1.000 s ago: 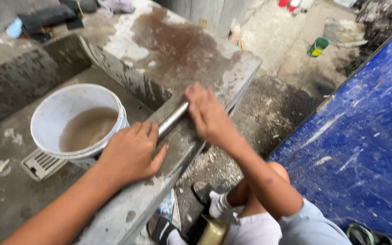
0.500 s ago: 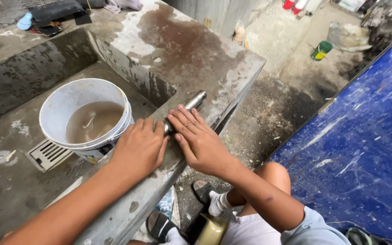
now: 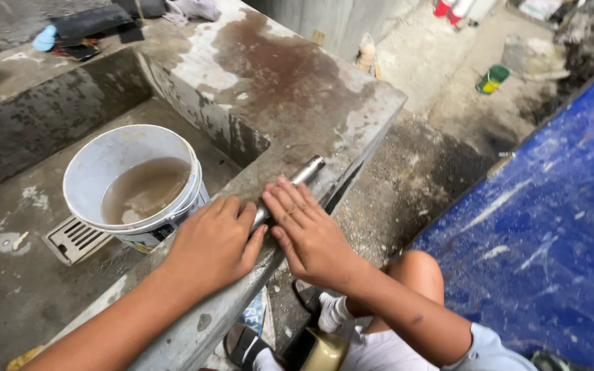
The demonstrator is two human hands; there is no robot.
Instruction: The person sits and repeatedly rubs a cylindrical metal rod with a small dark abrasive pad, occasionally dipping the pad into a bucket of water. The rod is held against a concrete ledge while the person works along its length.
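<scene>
Two hands work at the near edge of the concrete basin. The left hand lies palm down on the rim and covers the near end of one metal pipe, with the fingers curled over it. The right hand, at 3 o'clock from the left and touching it, presses flat on the same pipe with fingers stretched, not closed around it. The pipe lies along the rim and its free end points toward 1 o'clock. At 10 o'clock from the hands, one white bucket with brown water stands inside the basin, and one drain grate is just beside it at 8 o'clock. Behind the pipe is the stained concrete slab. Farther, at 1 o'clock, one green container stands on the ground, and a blue sheet fills the right side.
</scene>
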